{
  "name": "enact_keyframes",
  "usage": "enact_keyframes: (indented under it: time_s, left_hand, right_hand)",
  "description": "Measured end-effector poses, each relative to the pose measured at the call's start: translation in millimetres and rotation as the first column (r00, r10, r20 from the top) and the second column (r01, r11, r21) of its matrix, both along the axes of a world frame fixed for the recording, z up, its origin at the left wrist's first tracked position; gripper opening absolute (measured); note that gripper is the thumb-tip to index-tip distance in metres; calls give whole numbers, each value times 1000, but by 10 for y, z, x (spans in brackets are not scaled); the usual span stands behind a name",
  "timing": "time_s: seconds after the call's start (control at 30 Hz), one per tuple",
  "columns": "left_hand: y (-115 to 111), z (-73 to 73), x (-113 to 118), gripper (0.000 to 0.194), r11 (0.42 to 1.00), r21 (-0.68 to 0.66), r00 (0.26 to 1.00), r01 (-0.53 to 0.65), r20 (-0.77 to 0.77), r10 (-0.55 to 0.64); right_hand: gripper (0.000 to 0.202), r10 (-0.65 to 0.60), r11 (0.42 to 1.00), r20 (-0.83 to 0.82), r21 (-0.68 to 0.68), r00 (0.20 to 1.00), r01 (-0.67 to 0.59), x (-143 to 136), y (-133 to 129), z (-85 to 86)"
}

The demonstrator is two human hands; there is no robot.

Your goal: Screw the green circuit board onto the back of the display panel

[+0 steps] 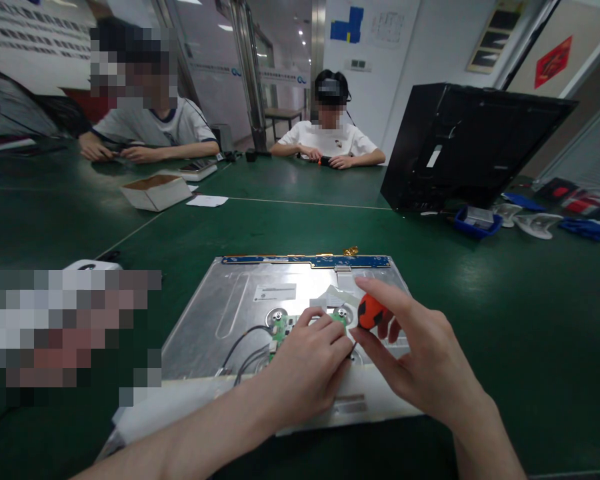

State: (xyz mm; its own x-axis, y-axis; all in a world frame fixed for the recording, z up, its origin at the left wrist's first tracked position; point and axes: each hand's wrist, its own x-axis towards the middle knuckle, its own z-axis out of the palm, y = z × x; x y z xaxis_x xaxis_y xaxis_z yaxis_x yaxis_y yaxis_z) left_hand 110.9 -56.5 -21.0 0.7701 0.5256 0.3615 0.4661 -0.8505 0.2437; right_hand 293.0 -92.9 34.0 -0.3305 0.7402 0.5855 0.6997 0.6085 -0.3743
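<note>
A flat metal-backed display panel [205, 320] lies on the table in front of me, with a blue circuit strip [265, 261] along its far edge. On its middle sits a green circuit board [283, 327], partly hidden by my left hand [313, 360]. That hand's fingers are curled down over the board; what they hold, if anything, is hidden. My right hand [415, 347] grips the round orange-and-black handle of a screwdriver [371, 312] between thumb and fingers. Its thin dark shaft points down beside my left fingertips. Black cables run from the board's left side.
Beyond the panel stand an open white box [157, 193], a sheet of paper [207, 201] and a large black monitor [470, 147]. A blue tray [477, 223] is at the right. Two people sit across the green table [300, 227]. A blurred-out patch covers the left.
</note>
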Motion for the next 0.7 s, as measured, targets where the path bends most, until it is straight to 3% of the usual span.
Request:
enact_keyframes:
  time_s: [0.23,0.7]
  left_hand:
    - [-5,17,9,13,1000,1,1000,0,-20,0]
    - [-6,17,-3,12,1000,10,999,-5,-37,6]
  right_hand:
    - [62,17,998,-45,-57,999,-20,-6,-14,9]
    - [47,2,1000,-40,3,999,-2,-7,10,-3]
